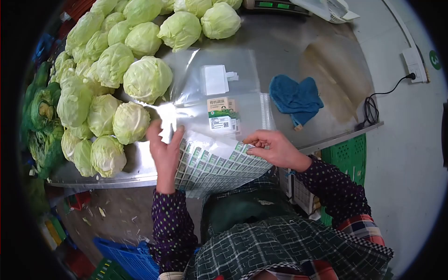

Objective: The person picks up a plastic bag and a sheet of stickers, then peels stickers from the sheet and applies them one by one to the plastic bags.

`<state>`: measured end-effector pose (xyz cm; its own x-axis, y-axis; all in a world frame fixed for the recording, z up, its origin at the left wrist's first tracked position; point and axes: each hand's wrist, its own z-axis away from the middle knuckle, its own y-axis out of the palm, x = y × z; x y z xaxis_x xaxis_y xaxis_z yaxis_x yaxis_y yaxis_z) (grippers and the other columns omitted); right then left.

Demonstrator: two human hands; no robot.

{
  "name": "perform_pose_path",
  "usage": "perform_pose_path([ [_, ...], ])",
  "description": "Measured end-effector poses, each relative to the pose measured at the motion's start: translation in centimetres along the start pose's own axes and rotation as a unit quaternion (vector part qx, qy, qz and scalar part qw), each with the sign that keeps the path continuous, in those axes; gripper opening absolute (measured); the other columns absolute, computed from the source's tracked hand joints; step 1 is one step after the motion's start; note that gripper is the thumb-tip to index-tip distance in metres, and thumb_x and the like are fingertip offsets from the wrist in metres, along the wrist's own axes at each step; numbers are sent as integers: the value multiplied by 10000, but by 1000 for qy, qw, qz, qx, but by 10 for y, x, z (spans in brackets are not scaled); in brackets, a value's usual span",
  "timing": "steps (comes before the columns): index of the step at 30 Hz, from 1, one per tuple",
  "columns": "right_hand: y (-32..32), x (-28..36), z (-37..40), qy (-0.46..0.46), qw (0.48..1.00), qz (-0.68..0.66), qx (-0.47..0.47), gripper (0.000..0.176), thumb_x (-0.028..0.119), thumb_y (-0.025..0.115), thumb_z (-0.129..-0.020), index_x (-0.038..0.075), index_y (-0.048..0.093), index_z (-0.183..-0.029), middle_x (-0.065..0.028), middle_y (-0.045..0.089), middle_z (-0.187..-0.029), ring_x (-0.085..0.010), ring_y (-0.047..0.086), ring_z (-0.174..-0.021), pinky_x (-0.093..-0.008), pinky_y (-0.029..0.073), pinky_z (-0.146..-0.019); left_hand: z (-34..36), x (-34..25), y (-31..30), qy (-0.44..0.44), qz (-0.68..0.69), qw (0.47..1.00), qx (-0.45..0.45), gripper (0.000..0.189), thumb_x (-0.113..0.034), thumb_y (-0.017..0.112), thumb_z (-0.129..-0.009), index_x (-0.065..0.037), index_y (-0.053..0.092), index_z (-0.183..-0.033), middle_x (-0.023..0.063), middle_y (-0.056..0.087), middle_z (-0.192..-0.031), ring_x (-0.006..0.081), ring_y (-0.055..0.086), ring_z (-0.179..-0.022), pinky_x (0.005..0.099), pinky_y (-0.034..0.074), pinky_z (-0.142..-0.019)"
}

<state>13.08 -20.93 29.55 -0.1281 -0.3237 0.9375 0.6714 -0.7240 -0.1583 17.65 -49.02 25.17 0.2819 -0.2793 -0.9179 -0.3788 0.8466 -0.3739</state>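
A sheet of small green-and-white stickers (212,163) hangs over the near edge of the table, tilted toward my body. My right hand (275,148) pinches its upper right corner between thumb and fingers. At the sheet's left edge is my left hand (164,149), fingers and thumb spread apart, the wrist overlapping the sheet's side. Just beyond the sheet lie clear plastic bags (186,88) with a printed label (221,114) showing through. A blank white card (215,79) sits farther up on the plastic.
Green cabbages (147,79) are heaped on the left of the metal table (280,42). A blue cloth (296,98) lies to the right. At the back stands a scale (275,5). Darker green vegetables (44,112) are far left. A cable (371,109) hangs by the right wall.
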Motion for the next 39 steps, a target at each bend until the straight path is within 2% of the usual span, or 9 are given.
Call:
perform_pose_path([
  [1,-1,2,-2,-22,999,34,-2,253,28,667,-796,-22,622,-1040,-63,621,-830,-92,549,-714,-245,473,-649,1,-14,-3,184,-146,960,-152,484,-177,719,-781,20,539,-1185,162,597,-1103,233,589,-982,321,468,-852],
  [3,7,3,-2,-34,997,63,0,246,27,662,-801,-24,622,-1039,-59,621,-820,-92,551,-713,-244,473,-648,14,-42,-5,247,-112,961,59,703,-202,767,-712,-12,426,-1298,190,478,-1274,296,517,-1133,358,431,-939],
  [5,14,5,-11,-55,998,0,6,242,34,661,-808,-25,622,-1040,-49,623,-829,-91,548,-713,-241,472,-654,22,-55,6,318,-120,934,108,541,-161,761,-711,-15,538,-1181,158,585,-1122,283,572,-1048,354,445,-909],
  [7,8,20,-11,-34,999,10,22,283,40,677,-801,-14,619,-1072,-39,627,-852,-85,551,-746,-236,466,-681,25,-44,11,238,-184,876,377,352,-112,750,-719,-11,620,-1030,132,647,-924,259,624,-895,328,476,-832],
  [8,5,25,-9,-10,999,19,38,324,46,692,-793,-4,617,-1104,-29,631,-876,-80,554,-780,-231,460,-708,27,-43,8,244,-183,873,380,352,-112,750,-719,-11,620,-1030,132,647,-924,259,624,-895,328,476,-832],
  [10,-6,24,0,-17,1000,22,-3,352,43,695,-791,-5,603,-1127,-26,630,-890,-76,558,-787,-227,461,-716,31,-40,-4,60,-59,947,311,206,-67,732,-742,11,645,-912,88,661,-788,176,627,-763,280,489,-740],
  [15,-16,9,9,25,979,-191,-70,385,7,676,-807,-9,574,-1178,-16,611,-951,-52,554,-834,-210,450,-762,30,-31,-13,-20,131,960,245,213,-31,717,-772,42,629,-951,51,665,-853,86,586,-795,245,482,-718],
  [18,-5,19,5,-49,983,-131,-119,391,2,651,-831,2,555,-1209,4,583,-883,-31,516,-761,-189,445,-695,30,-37,-15,-74,143,955,251,234,-23,721,-766,35,630,-974,48,664,-874,90,589,-816,241,480,-748],
  [39,-10,12,10,-42,972,-114,-199,138,30,612,-872,-33,632,-993,16,590,-774,-31,496,-685,-193,428,-633,35,-40,-5,-48,224,947,223,291,22,718,-747,12,624,-1022,42,653,-917,96,593,-835,238,483,-768],
])
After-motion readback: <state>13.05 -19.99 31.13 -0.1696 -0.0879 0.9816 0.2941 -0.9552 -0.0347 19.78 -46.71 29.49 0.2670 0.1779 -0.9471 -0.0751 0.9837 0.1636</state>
